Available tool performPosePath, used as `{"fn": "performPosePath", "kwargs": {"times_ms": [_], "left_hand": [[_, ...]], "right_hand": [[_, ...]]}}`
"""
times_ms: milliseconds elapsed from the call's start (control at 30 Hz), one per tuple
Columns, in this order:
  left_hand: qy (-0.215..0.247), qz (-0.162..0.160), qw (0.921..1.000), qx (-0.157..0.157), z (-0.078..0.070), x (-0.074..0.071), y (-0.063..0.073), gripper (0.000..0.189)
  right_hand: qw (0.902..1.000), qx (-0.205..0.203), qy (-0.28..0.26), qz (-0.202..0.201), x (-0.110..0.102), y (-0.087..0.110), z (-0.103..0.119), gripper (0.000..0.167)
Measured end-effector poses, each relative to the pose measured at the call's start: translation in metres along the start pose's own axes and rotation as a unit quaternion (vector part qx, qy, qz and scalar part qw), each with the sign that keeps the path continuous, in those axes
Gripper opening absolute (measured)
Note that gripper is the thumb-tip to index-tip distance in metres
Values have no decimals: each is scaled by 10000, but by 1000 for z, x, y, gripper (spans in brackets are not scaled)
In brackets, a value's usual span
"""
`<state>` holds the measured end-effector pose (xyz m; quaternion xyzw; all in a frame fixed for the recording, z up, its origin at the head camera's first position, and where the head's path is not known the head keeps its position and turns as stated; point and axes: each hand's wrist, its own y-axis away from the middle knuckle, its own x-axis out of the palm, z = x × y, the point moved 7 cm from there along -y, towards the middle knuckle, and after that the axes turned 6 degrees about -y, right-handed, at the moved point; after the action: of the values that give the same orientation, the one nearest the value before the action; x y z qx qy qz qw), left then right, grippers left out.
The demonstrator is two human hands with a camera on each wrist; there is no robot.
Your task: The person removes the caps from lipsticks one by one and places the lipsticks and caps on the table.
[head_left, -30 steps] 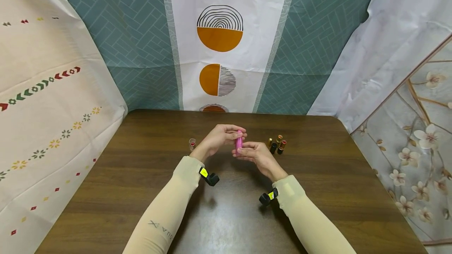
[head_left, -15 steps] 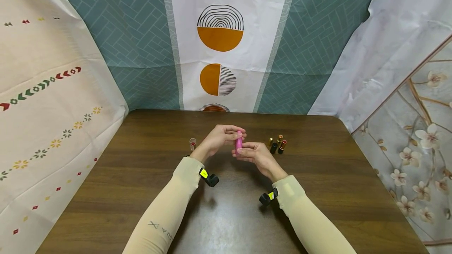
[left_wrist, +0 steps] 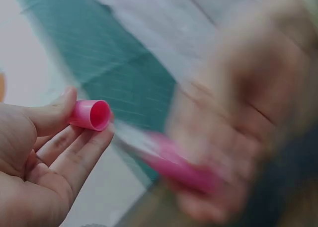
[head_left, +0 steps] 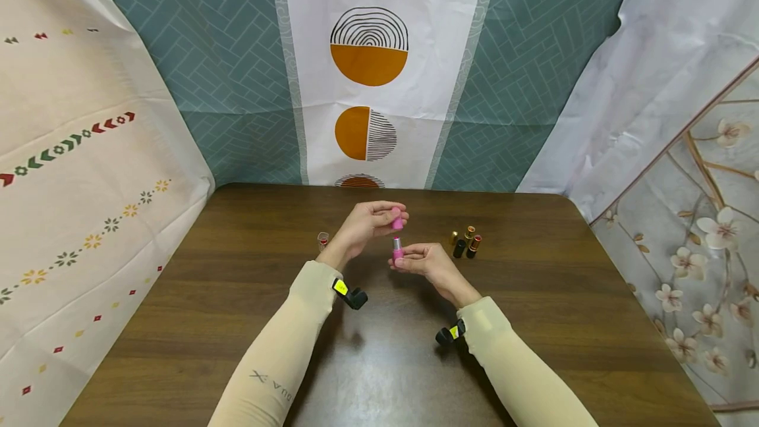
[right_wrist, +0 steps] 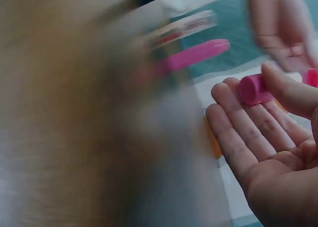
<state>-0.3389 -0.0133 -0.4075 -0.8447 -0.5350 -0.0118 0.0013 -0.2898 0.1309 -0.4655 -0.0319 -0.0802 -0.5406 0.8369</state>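
While we look down over the brown worktop (head_left: pixel 379 361), we see a pink lipstick (head_left: pixel 398 252) held above it in 2 parts. The left hand (head_left: pixel 363 226) is clamped on the pink cap (left_wrist: pixel 83 113) between thumb and fingers, its hollow end showing in the left wrist view. The right hand (head_left: pixel 429 262) is clamped on the pink base (right_wrist: pixel 252 90), thumb against fingers, with the silver collar (head_left: pixel 397 242) rising from it. We find cap and base near each other but apart, the cap just off the collar. Beside the left wrist we make out a clear tube (head_left: pixel 323 241) with red inside; the right wrist view adds a blurred pink tube (right_wrist: pixel 198 54) near it. Near the right hand we spot black and gold pieces (head_left: pixel 459 249) close together, 1 topped with red. Behind hangs a teal and white cloth (head_left: pixel 237 84).
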Motion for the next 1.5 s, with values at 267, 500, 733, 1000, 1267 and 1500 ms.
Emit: {"fn": "performPosePath", "kwargs": {"times_ms": [267,500,733,1000,1267,1500], "left_hand": [[345,-396,9986,84,-10,-10,-3,33],[271,-517,9983,89,-1,-6,-6,33],[233,-680,9973,139,6,1,-7,30],[-539,-801,9949,303,16,11,-10,34],[-995,-996,9897,247,23,12,-14,30],[-1588,-1338,9770,479,24,14,-17,30]], "right_hand": [[9996,3,-158,-238,-10,2,-2,43],[9996,20,-237,-153,-7,2,-1,25],[9999,-56,-120,-112,-10,5,2,32],[9997,-44,104,-221,-21,8,1,41],[9990,-143,-115,-399,-27,7,2,40],[9977,-212,-83,-645,-33,7,4,40]]}}
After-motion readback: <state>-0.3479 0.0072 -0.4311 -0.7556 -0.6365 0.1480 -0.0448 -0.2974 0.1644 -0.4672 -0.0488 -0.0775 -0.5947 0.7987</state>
